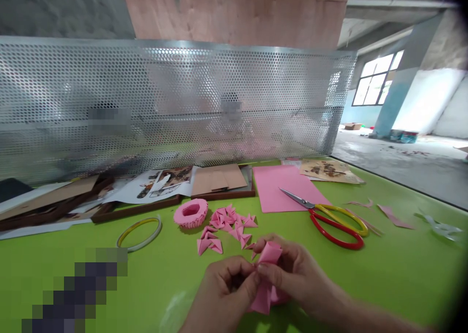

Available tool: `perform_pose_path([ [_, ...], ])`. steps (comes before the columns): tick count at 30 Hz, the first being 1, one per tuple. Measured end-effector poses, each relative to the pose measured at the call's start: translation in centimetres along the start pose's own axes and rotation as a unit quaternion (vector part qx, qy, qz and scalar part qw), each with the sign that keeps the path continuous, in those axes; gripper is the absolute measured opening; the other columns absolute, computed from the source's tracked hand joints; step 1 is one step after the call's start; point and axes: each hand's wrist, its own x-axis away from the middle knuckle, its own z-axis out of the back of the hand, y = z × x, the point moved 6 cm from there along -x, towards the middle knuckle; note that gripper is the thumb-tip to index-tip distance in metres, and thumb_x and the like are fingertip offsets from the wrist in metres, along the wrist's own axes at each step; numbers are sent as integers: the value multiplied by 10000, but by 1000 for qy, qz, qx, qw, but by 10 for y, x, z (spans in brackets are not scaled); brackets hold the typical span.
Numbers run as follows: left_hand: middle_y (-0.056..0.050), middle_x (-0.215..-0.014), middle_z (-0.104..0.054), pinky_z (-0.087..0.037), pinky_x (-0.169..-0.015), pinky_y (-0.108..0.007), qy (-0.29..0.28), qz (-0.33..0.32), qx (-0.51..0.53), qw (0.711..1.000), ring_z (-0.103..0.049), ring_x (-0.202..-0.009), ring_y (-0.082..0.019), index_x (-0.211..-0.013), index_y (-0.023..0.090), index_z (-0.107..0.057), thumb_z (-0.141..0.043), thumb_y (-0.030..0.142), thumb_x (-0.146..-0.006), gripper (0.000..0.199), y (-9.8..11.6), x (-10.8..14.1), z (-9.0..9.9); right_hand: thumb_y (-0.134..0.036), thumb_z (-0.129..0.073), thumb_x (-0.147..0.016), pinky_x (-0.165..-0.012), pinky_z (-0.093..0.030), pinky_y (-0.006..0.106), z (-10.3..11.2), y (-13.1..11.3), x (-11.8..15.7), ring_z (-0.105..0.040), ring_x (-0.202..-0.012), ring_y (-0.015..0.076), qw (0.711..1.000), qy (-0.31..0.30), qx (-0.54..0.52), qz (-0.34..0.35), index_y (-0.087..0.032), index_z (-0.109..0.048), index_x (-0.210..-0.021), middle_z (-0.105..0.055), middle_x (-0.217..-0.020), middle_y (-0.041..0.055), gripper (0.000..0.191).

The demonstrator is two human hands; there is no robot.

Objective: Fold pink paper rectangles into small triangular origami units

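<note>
I see the right hand (292, 272) pinching a folded pink paper strip (270, 253) in closed fingers, its long axis pointing away from me; the left hand (226, 286) grips its near edge.

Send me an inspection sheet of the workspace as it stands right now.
Surface: green table, with pink paper offcuts at the right.
Job's things: folded pink paper piece; folded pink triangles; ring of folded pink paper.
Grippers: bare left hand and right hand, both holding the folded pink paper piece.
Clutter: scissors with red and yellow handles, pink paper sheet, yellow and white hoop, brown frames, printed sheets.
Cables: nothing seen.
Surroundings: perforated metal screen behind the table; concrete floor and window to the right.
</note>
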Motion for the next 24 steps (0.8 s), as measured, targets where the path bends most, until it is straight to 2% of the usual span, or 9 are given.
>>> perform_pose_path([
  [4,32,-517,-530,-312,-501,-231,-12,-18,-37,999,-431,-503,-106,-562,145,-601,-697,385,-663,278,1,0,-1,-205,-709,-724,-507,-366,174,0,-8,2,-424,-582,62,999,26,11,39,-171,-622,-729,-496,-828,-20,93],
  [10,52,-499,-474,-282,-481,-227,-33,-27,-25,999,-389,-484,-93,-545,161,-537,-657,335,-696,260,6,3,-5,-164,-689,-700,-572,-408,211,-1,-15,1,-463,-688,109,995,82,35,44,-150,-604,-552,-495,-932,19,171],
  [13,53,-499,-478,-287,-481,-235,-12,-17,-32,999,-409,-482,-96,-546,182,-512,-609,255,-712,205,3,6,-2,-173,-686,-701,-757,-418,253,16,-30,-2,-476,-870,172,986,142,59,62,-175,-583,-501,-517,-806,16,226],
  [15,53,-481,-483,-287,-473,-241,-8,-4,-46,999,-426,-465,-98,-529,192,-490,-593,207,-697,197,-2,8,-1,-248,-688,-716,-728,-427,276,37,-39,-2,-462,-762,152,975,214,51,37,-180,-550,-486,-527,-825,11,277],
  [17,50,-479,-493,-299,-472,-243,-4,12,-46,999,-444,-460,-101,-530,193,-487,-579,199,-697,191,-7,8,0,-326,-708,-698,-633,-426,261,53,-50,-1,-423,-660,121,966,254,33,43,-189,-594,-577,-532,-890,7,215],
  [20,46,-508,-504,-317,-477,-238,4,20,-24,999,-450,-470,-99,-564,188,-504,-564,221,-718,169,-11,5,3,-340,-675,-740,-623,-415,241,52,-61,-1,-461,-716,128,969,212,112,62,-185,-602,-647,-554,-945,16,195],
  [21,47,-515,-503,-314,-474,-234,2,14,-19,1000,-444,-472,-96,-571,186,-506,-565,221,-719,163,-12,3,3,-343,-651,-767,-632,-418,243,46,-60,-1,-477,-734,135,971,181,143,57,-194,-616,-745,-561,-923,18,155],
  [23,50,-512,-493,-297,-463,-228,-16,-4,-23,1000,-426,-468,-92,-570,183,-500,-573,218,-712,163,-11,0,2,-363,-643,-779,-620,-422,242,30,-49,-1,-506,-775,155,979,99,175,37,-201,-583,-944,-564,-855,19,239],
  [24,51,-509,-487,-289,-459,-227,-30,-10,-32,999,-417,-466,-91,-565,183,-496,-576,221,-709,169,-10,-2,1,-362,-670,-756,-599,-422,233,22,-41,-1,-510,-763,148,982,58,180,20,-190,-569,-947,-564,-886,24,276],
])
